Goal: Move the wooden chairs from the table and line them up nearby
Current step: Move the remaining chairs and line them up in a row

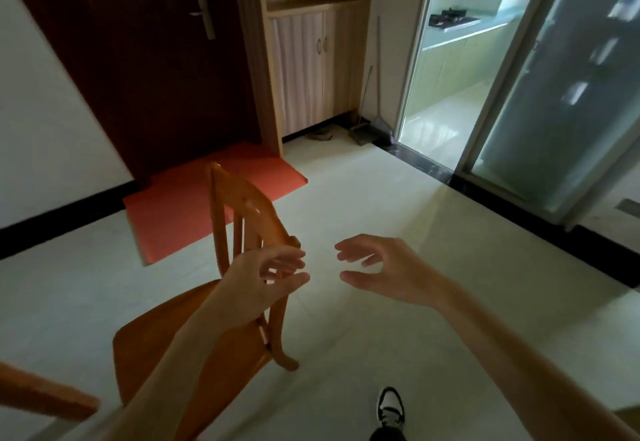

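A wooden chair (242, 219) stands on the pale tiled floor in front of me, its slatted backrest toward me and its seat to the lower left. My left hand (266, 278) hovers just at the near corner of the backrest with fingers apart, holding nothing. My right hand (377, 267) is open too, a little to the right of the chair over bare floor. A second piece of wood (45, 395), part of another chair, juts in at the lower left edge.
A red mat (194, 205) lies before a dark door (145, 59). A wooden cabinet (311, 59) stands behind, with a broom and dustpan (370, 125) beside it. A glass sliding door (554, 87) opens on a kitchen at right. My shoe (389, 406) is at the bottom.
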The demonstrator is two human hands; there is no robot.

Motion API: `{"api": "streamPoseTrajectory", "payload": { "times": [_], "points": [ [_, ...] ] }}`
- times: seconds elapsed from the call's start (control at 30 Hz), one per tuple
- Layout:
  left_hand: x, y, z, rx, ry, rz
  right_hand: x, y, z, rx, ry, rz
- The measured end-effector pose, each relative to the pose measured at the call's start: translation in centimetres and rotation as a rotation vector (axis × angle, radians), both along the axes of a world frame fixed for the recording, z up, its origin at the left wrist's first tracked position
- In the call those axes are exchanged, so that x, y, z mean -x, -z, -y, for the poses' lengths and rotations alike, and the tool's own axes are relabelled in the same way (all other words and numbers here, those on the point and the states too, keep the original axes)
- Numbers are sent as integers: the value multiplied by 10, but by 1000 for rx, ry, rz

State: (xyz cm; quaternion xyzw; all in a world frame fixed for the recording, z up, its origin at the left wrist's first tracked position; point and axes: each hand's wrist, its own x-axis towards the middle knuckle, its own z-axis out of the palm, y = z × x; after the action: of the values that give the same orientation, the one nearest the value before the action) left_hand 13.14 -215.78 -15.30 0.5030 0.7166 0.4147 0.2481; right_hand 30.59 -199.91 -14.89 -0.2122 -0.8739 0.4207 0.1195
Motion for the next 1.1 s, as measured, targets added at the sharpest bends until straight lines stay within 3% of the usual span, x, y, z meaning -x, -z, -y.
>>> {"api": "streamPoseTrajectory", "payload": {
  "times": [0.17, 0.43, 0.57, 0.8, 0.97, 1.1],
  "points": [
    [39, 15, -107, 19, -187, 39, 63, 16, -138, 22, -112, 23],
    [101, 38, -147, 47, -670, 139, 205, 26, -258, -116, -509, 105],
    [120, 65, -159, 26, -947, 214, 296, 41, -274, -293, -721, 100],
    [146, 97, -191, 80, -1218, 274, 414, 65, -276, -463, -1081, 122],
    [139, 99, -204, 254, -1310, 262, 478, 77, -267, -622, -1403, 59],
    [126, 115, -238, 438, -1424, 443, 527, 99, -246, -771, -1676, -66]
  ]
}}
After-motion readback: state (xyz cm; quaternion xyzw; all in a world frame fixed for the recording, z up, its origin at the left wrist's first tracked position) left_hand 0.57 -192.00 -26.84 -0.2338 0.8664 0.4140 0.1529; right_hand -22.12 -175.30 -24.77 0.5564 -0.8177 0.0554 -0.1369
